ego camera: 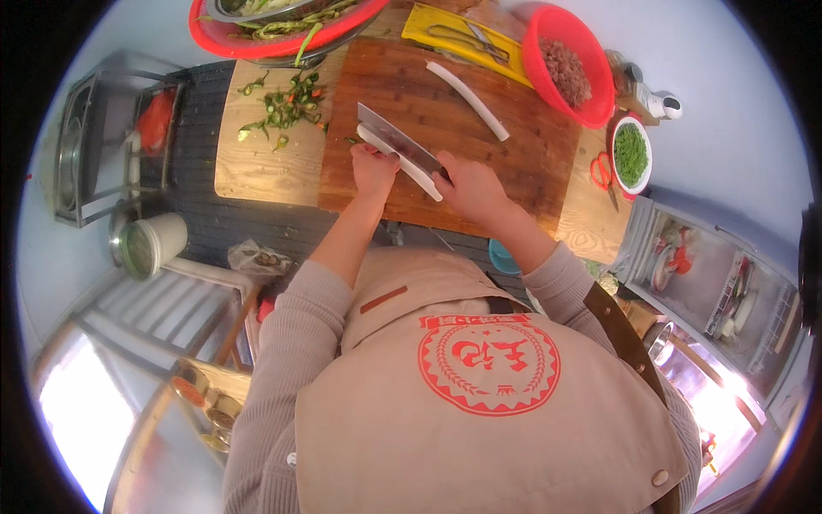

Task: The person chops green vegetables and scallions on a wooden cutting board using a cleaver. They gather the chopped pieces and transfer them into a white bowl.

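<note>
My left hand (376, 168) presses on a long white vegetable stalk (420, 173), perhaps the white part of a leek or scallion. My right hand (474, 186) grips the handle of a cleaver (399, 140). Its broad blade lies along the far side of the stalk, close to my left fingers; whether the edge is in the stalk cannot be told. Both rest over a brown wooden cutting board (385, 77). A second white stalk (469, 101) lies farther back on the board. Chopped green and red chili peppers (289, 106) are spread on the pale wood to the left.
Along the back stand a red basin (221, 48) of green vegetables, a yellow tray (424, 22) with scissors, and a red basket (597, 77) of minced meat. At right are a bowl of chopped greens (630, 154) and red-handled scissors (602, 172). A white bucket (166, 241) stands at left.
</note>
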A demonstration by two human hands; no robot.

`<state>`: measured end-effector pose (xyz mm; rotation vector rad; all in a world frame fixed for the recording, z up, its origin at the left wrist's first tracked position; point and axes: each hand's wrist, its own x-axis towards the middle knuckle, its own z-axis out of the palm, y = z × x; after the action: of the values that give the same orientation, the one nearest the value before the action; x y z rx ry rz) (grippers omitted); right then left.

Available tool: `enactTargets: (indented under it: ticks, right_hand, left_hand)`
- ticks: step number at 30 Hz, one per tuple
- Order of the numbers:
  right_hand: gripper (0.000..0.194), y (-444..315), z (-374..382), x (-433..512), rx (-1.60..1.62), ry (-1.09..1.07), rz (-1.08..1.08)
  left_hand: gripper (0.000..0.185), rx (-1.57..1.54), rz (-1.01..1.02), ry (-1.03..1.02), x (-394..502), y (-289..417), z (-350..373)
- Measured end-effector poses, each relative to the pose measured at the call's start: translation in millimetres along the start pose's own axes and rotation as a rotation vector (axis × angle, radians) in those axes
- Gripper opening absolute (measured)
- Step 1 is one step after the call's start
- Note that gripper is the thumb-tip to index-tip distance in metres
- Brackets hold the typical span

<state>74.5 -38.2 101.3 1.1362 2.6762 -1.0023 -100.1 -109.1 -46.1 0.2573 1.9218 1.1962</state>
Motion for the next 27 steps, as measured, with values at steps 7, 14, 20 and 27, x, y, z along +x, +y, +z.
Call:
enactTargets:
  ticks: [7, 14, 20, 27]
  right_hand:
    - [0.023, -9.9, -19.1, 21.1, -0.070, -0.097, -0.068]
    - [0.023, -20.5, -12.1, 52.9, -0.116, -0.226, 0.018]
    - [0.025, -5.5, -23.1, 16.8, -0.118, -0.283, 0.099]
    - [0.028, 3.8, -24.1, -0.9, -0.047, -0.209, 0.079]
  left_hand:
    - [0.048, 0.003, 0.030, 0.011, 1.4, 1.7, -2.7]
    - [0.043, -0.085, 0.026, -0.014, -3.8, 4.8, -0.7]
    - [0.043, -0.057, -0.028, -0.034, 0.5, -1.1, 4.8]
    - [0.047, 0.172, 0.030, -0.071, -8.1, 5.6, -9.8]
